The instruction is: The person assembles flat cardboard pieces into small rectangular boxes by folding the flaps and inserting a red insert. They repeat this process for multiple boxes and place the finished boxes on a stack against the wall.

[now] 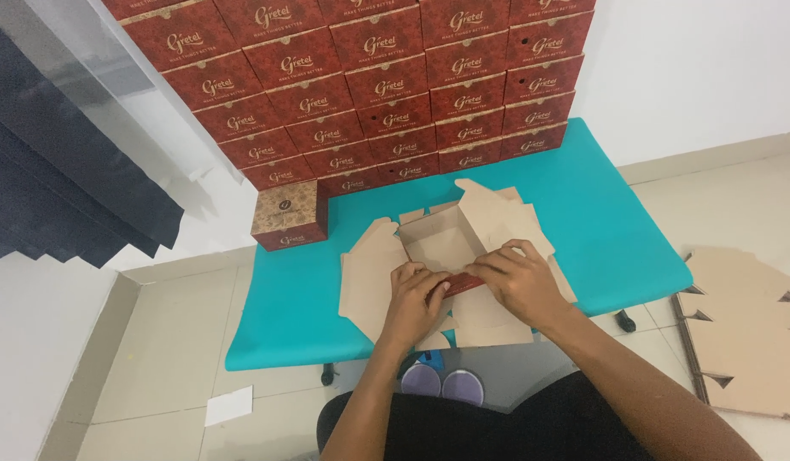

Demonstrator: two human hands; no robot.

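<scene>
A half-folded brown cardboard box blank point(446, 243) lies on the teal table point(608, 230), its flaps spread out flat and its middle raised into an open tray. My left hand point(416, 299) and my right hand point(518, 277) both press and grip the near wall of the box, where a red printed outer face point(461, 284) shows between the fingers. One finished red box point(290, 215) with a patterned brown lid stands alone at the table's left rear.
A tall stack of closed red boxes point(386, 85) fills the back of the table against the white wall. Flat cardboard blanks point(745, 333) lie on the floor at right. A white paper scrap point(228, 405) lies on the tiles at left.
</scene>
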